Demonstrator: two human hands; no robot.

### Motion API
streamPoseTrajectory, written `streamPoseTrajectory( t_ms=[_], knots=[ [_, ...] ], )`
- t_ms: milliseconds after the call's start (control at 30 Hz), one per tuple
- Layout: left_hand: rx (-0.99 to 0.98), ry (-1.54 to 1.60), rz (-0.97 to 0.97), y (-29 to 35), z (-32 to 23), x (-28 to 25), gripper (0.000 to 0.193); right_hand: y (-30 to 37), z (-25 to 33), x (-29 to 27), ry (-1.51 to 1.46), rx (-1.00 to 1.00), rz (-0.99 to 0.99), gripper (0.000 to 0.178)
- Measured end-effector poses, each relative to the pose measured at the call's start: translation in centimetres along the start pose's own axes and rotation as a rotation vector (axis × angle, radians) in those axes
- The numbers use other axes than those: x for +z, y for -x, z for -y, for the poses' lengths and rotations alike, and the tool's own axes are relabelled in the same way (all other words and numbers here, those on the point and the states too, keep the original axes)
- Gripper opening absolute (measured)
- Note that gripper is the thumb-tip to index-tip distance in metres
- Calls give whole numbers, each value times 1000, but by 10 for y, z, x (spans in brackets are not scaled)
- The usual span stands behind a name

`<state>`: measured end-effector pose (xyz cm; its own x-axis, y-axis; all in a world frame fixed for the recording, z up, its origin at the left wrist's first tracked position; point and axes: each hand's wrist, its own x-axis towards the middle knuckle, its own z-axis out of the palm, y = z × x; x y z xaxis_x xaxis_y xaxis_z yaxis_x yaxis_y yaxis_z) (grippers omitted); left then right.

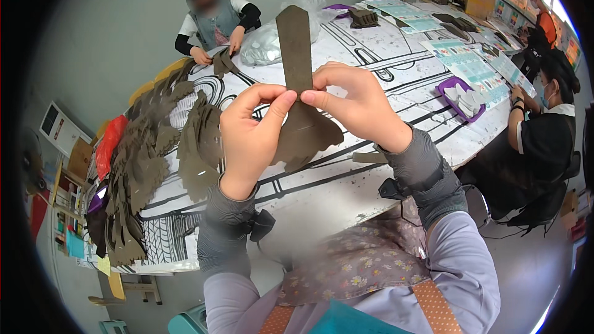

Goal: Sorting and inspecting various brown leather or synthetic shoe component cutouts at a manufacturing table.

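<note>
A dark grey-brown strip (296, 49) with an angled top is held upright at the centre of the frame. Its lower part is pinched by the left hand (250, 130), between thumb and bent forefinger, and by the right hand (356, 102) in the same way; the two thumb tips are placed nearly together. Just below them a wider dark piece (306, 133) is seen, but whether it is joined to the strip cannot be told.

The table (337, 201) beneath is covered in white with black line drawings. Along its left side, many dark pieces (145, 154) are heaped, with a red bag (111, 142) beside them. At upper left, dark material is handled by a co-worker (216, 25), near a clear plastic bag (263, 47). At right, white pieces (464, 99) are held in a purple tray (453, 109), and a second person (526, 142) is seated at the table's edge.
</note>
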<state>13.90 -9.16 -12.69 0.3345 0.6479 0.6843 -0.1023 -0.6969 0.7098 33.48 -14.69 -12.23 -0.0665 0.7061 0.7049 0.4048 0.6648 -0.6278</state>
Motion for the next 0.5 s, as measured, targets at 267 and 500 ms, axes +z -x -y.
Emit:
streamPoseTrajectory(
  t_ms=[267, 500],
  knots=[
    [4, -111, 26, 31, 10, -8, 11, 31, -3, -7, -14, 59, 164, 13],
    [-232, -188, -154, 93, 1, -112, 8, 121, -15, -54, 60, 195, 404, 12]
  ],
)
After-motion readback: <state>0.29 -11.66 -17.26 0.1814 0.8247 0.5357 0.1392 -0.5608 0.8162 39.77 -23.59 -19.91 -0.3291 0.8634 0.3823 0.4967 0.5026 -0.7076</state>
